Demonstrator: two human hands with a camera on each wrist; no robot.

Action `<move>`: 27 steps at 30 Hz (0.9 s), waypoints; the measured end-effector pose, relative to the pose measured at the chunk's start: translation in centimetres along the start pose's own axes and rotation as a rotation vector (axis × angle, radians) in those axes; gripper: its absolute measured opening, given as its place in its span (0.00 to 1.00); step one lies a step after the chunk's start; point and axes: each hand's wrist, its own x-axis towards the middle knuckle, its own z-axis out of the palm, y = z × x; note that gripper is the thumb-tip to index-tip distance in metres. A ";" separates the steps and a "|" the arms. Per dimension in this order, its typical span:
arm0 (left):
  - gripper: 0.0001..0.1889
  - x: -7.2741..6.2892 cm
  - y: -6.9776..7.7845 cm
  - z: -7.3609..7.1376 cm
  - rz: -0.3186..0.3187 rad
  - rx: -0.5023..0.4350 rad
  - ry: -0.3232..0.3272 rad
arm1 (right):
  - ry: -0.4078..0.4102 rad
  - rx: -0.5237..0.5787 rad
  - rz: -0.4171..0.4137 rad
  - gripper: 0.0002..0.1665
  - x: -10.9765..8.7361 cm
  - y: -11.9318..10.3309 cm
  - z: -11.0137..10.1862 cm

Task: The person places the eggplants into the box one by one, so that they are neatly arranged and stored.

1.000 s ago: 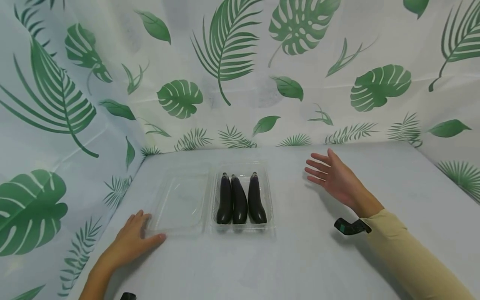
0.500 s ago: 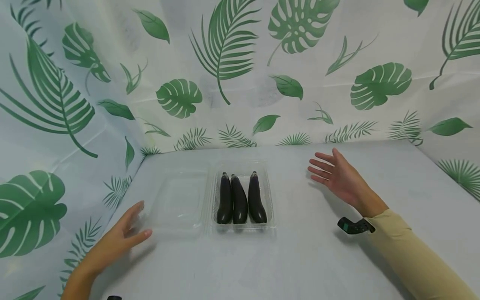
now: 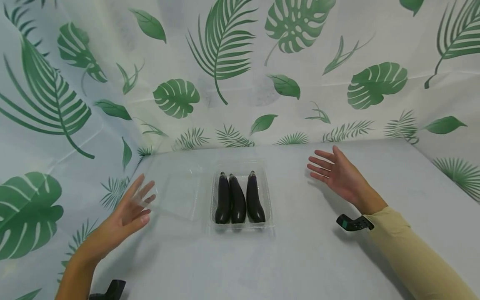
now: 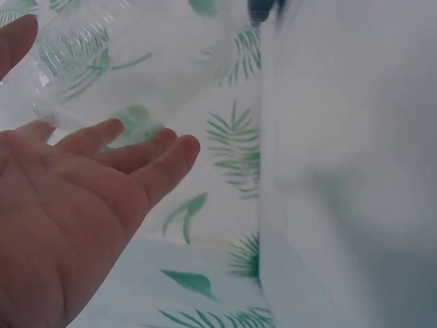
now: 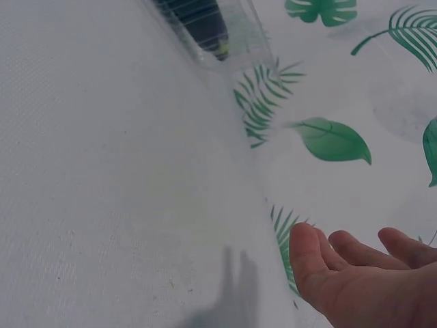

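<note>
A clear plastic clamshell container (image 3: 268, 200) holds three dark eggplants (image 3: 238, 200) in its base. Hinged at the left side, its clear lid (image 3: 180, 196) is tilted up off the table. My left hand (image 3: 125, 216) is at the lid's outer edge, fingers spread and mostly straight against it, thumb apart. In the left wrist view, ridged clear plastic of the lid (image 4: 75, 58) shows beyond the fingertips. My right hand (image 3: 343, 177) hovers right of the container, fingers extended, holding nothing. The right wrist view has an eggplant (image 5: 198, 27) in the container's corner.
A white table surface (image 3: 240, 266) lies under everything. White curtains (image 3: 240, 112) printed with green leaves close off the back and both sides. A black wrist device (image 3: 354, 223) sits below my right wrist.
My left hand dipped left off the lid's edge, then rose; the lid went from lying flat to tilted upward. My right hand shifted slightly right, staying beside the container.
</note>
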 end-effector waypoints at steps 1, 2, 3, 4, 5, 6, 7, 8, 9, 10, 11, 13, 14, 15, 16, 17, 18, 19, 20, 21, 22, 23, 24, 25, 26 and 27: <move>0.49 0.3 0.2 0.0 0.022 -0.009 -0.013 | -0.001 0.009 0.004 0.55 0.0 0.0 0.0; 0.49 0.6 0.4 0.1 0.047 -0.025 -0.028 | -0.001 0.016 0.007 0.55 0.1 0.1 0.0; 0.48 1.0 0.6 0.2 0.070 -0.042 -0.042 | -0.002 0.024 0.010 0.56 0.1 0.1 0.0; 0.48 1.4 0.9 0.4 0.093 -0.054 -0.053 | -0.001 0.032 0.011 0.56 0.2 0.1 0.1; 0.47 1.8 1.1 0.5 0.114 -0.072 -0.066 | 0.000 0.038 0.013 0.56 0.2 0.1 0.1; 0.47 2.2 1.3 0.7 0.127 -0.090 -0.076 | 0.002 0.042 0.014 0.56 0.2 0.2 0.1; 0.46 2.6 1.4 0.9 0.143 -0.106 -0.086 | 0.002 0.061 0.017 0.56 0.2 0.2 0.2; 0.46 2.9 1.5 1.2 0.151 -0.114 -0.092 | 0.002 0.063 0.016 0.56 0.3 0.2 0.2; 0.45 3.3 1.7 1.4 0.158 -0.118 -0.096 | 0.002 0.062 0.015 0.56 0.3 0.2 0.2; 0.45 3.6 1.8 1.7 0.161 -0.117 -0.098 | 0.000 0.065 0.016 0.56 0.4 0.2 0.3; 0.44 3.8 2.0 2.0 0.156 -0.108 -0.098 | -0.003 0.065 0.017 0.56 0.5 0.2 0.3; 0.44 4.3 2.4 2.6 0.141 -0.087 -0.103 | -0.006 0.063 0.015 0.56 0.7 0.3 0.3; 0.44 4.6 2.6 2.9 0.133 -0.074 -0.107 | -0.005 0.055 0.013 0.56 0.7 0.2 0.4; 0.45 4.9 2.8 3.2 0.127 -0.058 -0.109 | -0.005 0.042 0.011 0.56 0.8 0.2 0.5; 0.45 5.2 3.0 3.6 0.122 -0.044 -0.115 | -0.006 0.038 0.012 0.56 0.9 0.3 0.5; 0.45 5.6 3.2 3.9 0.119 -0.028 -0.126 | -0.006 0.029 0.013 0.56 1.0 0.3 0.5; 0.45 6.0 3.3 4.2 0.120 -0.021 -0.142 | -0.008 0.018 0.013 0.55 1.1 0.4 0.6; 0.46 6.3 3.5 4.5 0.124 -0.013 -0.158 | -0.010 0.010 0.017 0.55 1.2 0.4 0.6; 0.46 6.7 3.7 4.8 0.129 -0.003 -0.176 | -0.015 0.007 0.019 0.55 1.4 0.5 0.7; 0.46 7.1 3.9 5.2 0.131 0.007 -0.194 | -0.021 0.000 0.022 0.55 1.5 0.6 0.8; 0.46 7.4 4.0 5.5 0.131 0.016 -0.216 | -0.023 0.002 0.026 0.54 1.6 0.7 0.8; 0.46 7.8 4.2 5.9 0.126 0.031 -0.234 | -0.026 -0.004 0.027 0.54 1.8 0.8 0.9; 0.46 8.0 4.3 6.3 0.120 0.045 -0.252 | -0.027 -0.013 0.029 0.54 1.9 0.9 1.0; 0.45 8.3 4.5 6.7 0.115 0.062 -0.269 | -0.027 -0.018 0.031 0.54 2.0 1.0 1.1; 0.45 8.5 4.6 7.1 0.107 0.083 -0.282 | -0.027 -0.025 0.032 0.54 2.2 1.1 1.2; 0.45 8.7 4.7 7.5 0.093 0.106 -0.292 | -0.026 -0.033 0.034 0.54 2.3 1.2 1.3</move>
